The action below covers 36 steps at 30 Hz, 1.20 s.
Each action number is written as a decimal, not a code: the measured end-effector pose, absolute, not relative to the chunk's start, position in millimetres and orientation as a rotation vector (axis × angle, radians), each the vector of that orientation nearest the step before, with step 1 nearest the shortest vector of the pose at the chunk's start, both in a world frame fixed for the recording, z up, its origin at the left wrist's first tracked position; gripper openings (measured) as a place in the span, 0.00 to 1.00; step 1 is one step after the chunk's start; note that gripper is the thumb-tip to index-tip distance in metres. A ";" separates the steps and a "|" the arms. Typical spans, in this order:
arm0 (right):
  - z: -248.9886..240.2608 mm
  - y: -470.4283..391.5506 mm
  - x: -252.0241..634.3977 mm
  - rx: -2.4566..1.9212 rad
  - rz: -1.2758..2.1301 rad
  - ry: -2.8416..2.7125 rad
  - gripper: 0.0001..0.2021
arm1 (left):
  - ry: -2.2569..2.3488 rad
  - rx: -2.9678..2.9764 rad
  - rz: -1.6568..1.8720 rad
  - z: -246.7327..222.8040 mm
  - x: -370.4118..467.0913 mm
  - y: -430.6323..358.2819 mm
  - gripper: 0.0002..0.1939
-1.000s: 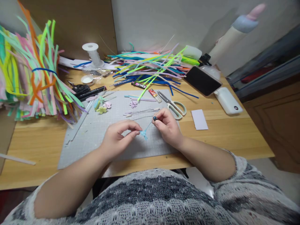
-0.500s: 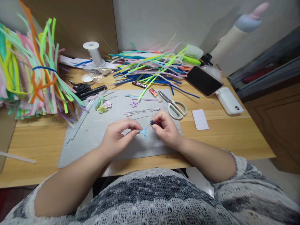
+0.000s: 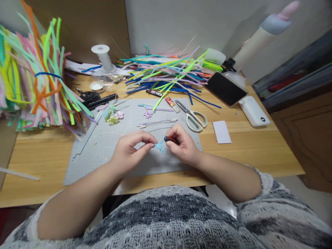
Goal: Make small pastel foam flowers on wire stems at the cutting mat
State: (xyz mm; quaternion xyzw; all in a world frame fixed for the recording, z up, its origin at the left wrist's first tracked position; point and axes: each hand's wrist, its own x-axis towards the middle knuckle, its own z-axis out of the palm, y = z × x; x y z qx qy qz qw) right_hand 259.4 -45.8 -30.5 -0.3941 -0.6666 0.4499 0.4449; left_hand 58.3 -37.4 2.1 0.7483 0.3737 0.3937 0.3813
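Observation:
Over the grey cutting mat (image 3: 93, 159), my left hand (image 3: 133, 148) pinches a small light-blue pipe-cleaner flower (image 3: 159, 148) between thumb and fingertips. My right hand (image 3: 183, 145) is closed around a small red-and-black tool with a shiny end (image 3: 171, 140), which looks like a lighter. Its tip is close beside a thin blue strand rising from the flower; whether they touch I cannot tell. Farther up the mat lie a purple flower (image 3: 148, 114), several thin wire stems (image 3: 158, 123) and a cluster of yellow, pink and blue flowers (image 3: 113, 119).
Scissors (image 3: 195, 119) and a small red-labelled case (image 3: 172, 104) lie beyond my right hand. Loose pipe cleaners (image 3: 166, 72) are heaped at the back; a tied bundle (image 3: 46, 76) stands left. A phone (image 3: 226, 88), power bank (image 3: 254, 111) and white card (image 3: 222, 132) are at right.
The tool in my right hand has shifted slightly left and down, closer to the blue flower. My left hand has stayed almost still with its pinch.

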 end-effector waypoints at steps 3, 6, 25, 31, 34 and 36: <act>-30.3 -46.4 259.7 -0.976 1.108 -1.685 0.06 | 0.947 1.908 1.013 2.4 58.6 -37.3 0.03; -30.1 -46.6 260.0 -0.983 1.100 -1.706 0.06 | 0.949 1.910 1.011 2.6 58.5 -37.0 0.03; -30.7 -46.1 261.0 -0.974 1.224 -1.657 0.11 | 0.847 1.899 1.061 -1.3 55.0 -35.9 0.02; -30.8 -45.6 262.3 -0.993 1.210 -1.670 0.11 | 0.820 1.926 1.076 -0.8 55.8 -35.6 0.03; -29.6 -45.3 262.9 -0.984 1.186 -1.693 0.09 | 0.816 1.966 1.076 0.6 55.6 -34.6 0.03; -28.6 -45.3 262.9 -0.971 1.166 -1.712 0.08 | 0.812 1.990 1.084 1.6 55.4 -33.9 0.03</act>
